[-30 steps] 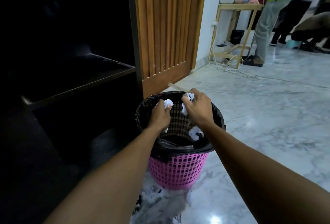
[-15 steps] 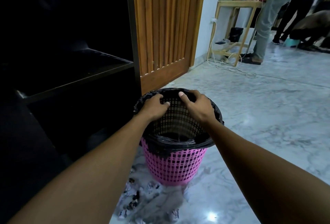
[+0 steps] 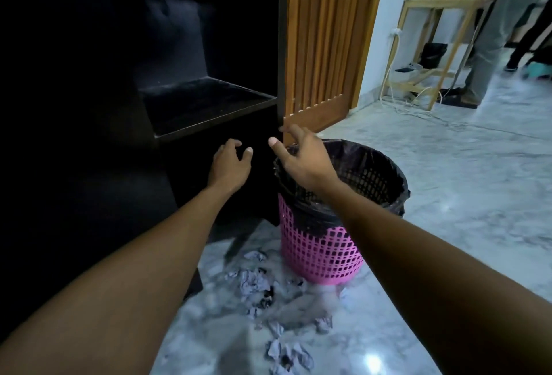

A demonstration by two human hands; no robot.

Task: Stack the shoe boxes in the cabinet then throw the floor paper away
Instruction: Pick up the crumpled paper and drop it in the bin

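two bare hands hover empty beside a pink lattice bin (image 3: pixel 321 255) on polished marble floor (image 3: pixel 448 195).
left hand (image 3: pixel 228 165) and right hand (image 3: pixel 304 156) hang with fingers spread, grasping nothing, the right over the bin's glossy black liner (image 3: pixel 388 171). crumpled floor paper (image 3: pixel 254 282) lies scattered at the bin's base, beside the dark matte cabinet (image 3: pixel 209 100); bare floor stretches to the right.
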